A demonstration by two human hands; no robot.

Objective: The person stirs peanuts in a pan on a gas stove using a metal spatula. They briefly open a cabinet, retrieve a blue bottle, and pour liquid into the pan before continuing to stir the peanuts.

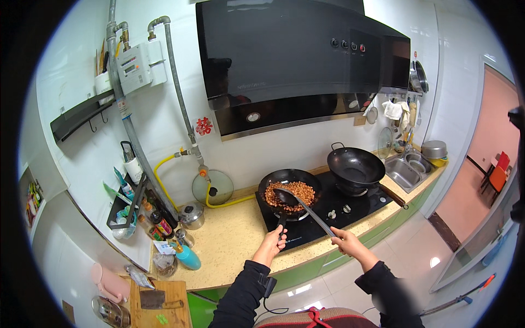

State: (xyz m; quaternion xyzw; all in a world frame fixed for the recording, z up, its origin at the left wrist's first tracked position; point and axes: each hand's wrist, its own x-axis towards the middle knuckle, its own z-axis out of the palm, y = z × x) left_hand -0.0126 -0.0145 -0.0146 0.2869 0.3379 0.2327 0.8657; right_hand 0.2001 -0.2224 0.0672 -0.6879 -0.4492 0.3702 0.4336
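Note:
A black wok [270, 177] stands on the left burner of the black gas hob [303, 238]. Reddish-brown peanuts [301, 190] are heaped inside it. My left hand [270, 245] is closed around the wok's dark handle, at the front edge of the hob. In my right hand [348, 242] is the long metal handle of a ladle [313, 215]. The ladle's dark bowl rests among the peanuts, toward the left of the heap.
A larger empty wok [354, 166] sits on the right burner, its wooden handle jutting forward. Beyond it is a steel sink [404, 172]. At left are sauce bottles [160, 221], a lidded pot [191, 216] and a cleaver [152, 299] on a cutting board [178, 287]. The range hood [287, 53] overhangs the hob.

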